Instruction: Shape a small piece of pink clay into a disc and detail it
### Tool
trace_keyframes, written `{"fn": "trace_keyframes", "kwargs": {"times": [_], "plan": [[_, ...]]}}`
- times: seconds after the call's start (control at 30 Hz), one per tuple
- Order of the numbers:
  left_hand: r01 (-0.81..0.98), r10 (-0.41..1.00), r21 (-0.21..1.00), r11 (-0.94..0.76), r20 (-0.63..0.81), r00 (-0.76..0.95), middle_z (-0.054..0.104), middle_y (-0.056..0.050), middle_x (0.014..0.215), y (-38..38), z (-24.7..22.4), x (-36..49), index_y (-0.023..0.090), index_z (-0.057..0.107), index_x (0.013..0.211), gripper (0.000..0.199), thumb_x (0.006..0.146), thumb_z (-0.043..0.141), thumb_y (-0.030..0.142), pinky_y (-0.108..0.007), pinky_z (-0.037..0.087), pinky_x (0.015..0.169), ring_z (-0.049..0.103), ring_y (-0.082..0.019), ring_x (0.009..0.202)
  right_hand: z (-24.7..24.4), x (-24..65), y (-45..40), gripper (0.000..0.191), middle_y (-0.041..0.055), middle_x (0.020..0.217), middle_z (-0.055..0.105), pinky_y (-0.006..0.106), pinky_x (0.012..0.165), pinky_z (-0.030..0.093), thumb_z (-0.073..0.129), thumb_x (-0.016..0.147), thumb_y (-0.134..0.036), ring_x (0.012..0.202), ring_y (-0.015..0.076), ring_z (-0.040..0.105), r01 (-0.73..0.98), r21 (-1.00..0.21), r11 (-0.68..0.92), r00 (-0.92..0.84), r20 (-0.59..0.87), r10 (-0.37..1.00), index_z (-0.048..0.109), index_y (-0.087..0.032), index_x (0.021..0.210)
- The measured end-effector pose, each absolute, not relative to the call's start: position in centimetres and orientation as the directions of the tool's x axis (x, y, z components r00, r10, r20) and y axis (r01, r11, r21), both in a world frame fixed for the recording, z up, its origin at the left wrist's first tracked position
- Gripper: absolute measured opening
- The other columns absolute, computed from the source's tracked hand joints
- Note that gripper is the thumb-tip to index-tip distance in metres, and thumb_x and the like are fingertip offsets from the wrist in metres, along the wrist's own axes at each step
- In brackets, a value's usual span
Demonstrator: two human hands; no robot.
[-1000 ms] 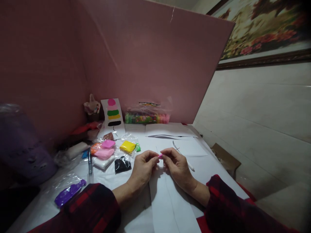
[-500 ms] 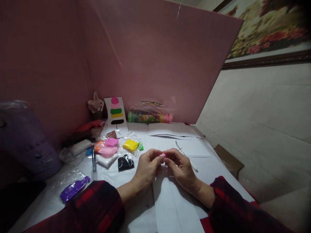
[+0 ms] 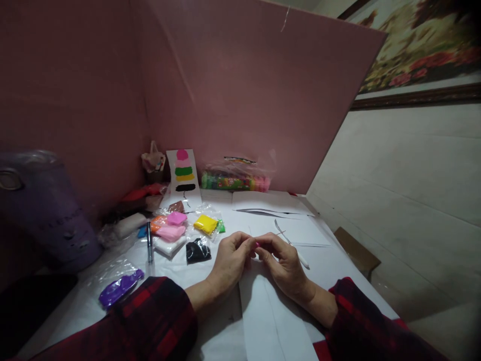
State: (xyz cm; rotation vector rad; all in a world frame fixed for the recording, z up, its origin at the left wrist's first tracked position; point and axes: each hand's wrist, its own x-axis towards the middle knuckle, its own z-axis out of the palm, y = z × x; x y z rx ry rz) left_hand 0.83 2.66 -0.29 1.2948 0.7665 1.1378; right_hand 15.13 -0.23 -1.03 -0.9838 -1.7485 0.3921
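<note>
Above a sheet of white paper (image 3: pixel 268 311), my left hand (image 3: pixel 233 258) and my right hand (image 3: pixel 283 260) meet at the fingertips. Between them is a small bright pink piece (image 3: pixel 257 245), mostly covered by the fingers. Both hands are closed in a pinch on it. A white-handled tool (image 3: pixel 302 260) lies just behind my right hand. To the left of my left hand sits a bag of black clay (image 3: pixel 198 251), with a yellow packet (image 3: pixel 205 224) behind it.
Pink, orange and white packets (image 3: pixel 169 245), a pen (image 3: pixel 150 243) and a purple packet (image 3: pixel 121 288) lie left. A purple bottle (image 3: pixel 56 215) stands far left. Behind are a colour-striped card (image 3: pixel 184 173), a clay pack (image 3: pixel 236 181), paper sheets (image 3: pixel 270 202) and a pink panel (image 3: pixel 240 90).
The view has shifted slightly, so things appear a little farther right. The fingers have closed more over the pink piece, and less of it shows.
</note>
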Motion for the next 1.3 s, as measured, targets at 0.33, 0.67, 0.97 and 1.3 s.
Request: {"fn": "trace_keyframes", "kwargs": {"times": [0.33, 0.67, 0.97, 1.3], "plan": [[-0.189, 0.949, 0.976, -0.108, 0.158, 0.274, 0.055, 0.003, 0.053, 2.8, -0.4, 0.8, 0.014, 0.059, 0.068, 0.017, 0.072, 0.065, 0.03, -0.019, 0.033, 0.038, 0.044, -0.006, 0.037, -1.1, 15.1, -0.3, 0.008, 0.0031, 0.078, 0.065, 0.029, 0.062, 0.05, 0.057, 0.09, -0.022, 0.067, 0.0159, 0.06, 0.507, -0.629, 0.59, -0.082, 0.646, 0.759, 0.064, -0.02, 0.089], [-0.218, 0.947, 0.974, -0.057, 0.122, 0.298, 0.054, 0.004, 0.049, 3.0, -0.6, 1.0, 0.014, 0.06, 0.065, 0.019, 0.067, 0.069, 0.031, -0.019, 0.03, 0.036, 0.043, -0.006, 0.035, -0.9, 15.2, -0.4, 0.008, 0.0023, 0.075, 0.063, 0.029, 0.061, 0.048, 0.058, 0.088, -0.021, 0.065, 0.0154, 0.058, 0.482, -0.66, 0.576, -0.08, 0.622, 0.779, 0.065, -0.02, 0.086], [-0.288, 0.974, 0.955, -0.074, 0.13, 0.183, 0.055, 0.004, 0.051, 2.9, -0.2, 0.9, 0.013, 0.064, 0.072, 0.017, 0.07, 0.068, 0.03, -0.017, 0.032, 0.037, 0.045, -0.006, 0.039, -1.3, 15.3, 0.5, 0.009, -0.0007, 0.069, 0.06, 0.025, 0.054, 0.045, 0.066, 0.084, -0.028, 0.058, 0.0128, 0.054, 0.297, -0.836, 0.462, 0.174, 0.523, 0.834, 0.062, -0.019, 0.081], [-0.224, 0.932, 0.974, -0.023, 0.102, 0.347, 0.058, 0.002, 0.056, 2.8, -0.6, 1.0, 0.012, 0.062, 0.078, 0.027, 0.07, 0.07, 0.037, -0.019, 0.035, 0.035, 0.048, -0.008, 0.038, -1.2, 15.4, -0.1, 0.013, -0.0002, 0.07, 0.059, 0.026, 0.056, 0.047, 0.055, 0.091, -0.029, 0.06, 0.0136, 0.056, 0.319, -0.791, 0.522, -0.025, 0.543, 0.839, 0.065, -0.02, 0.091]]}}
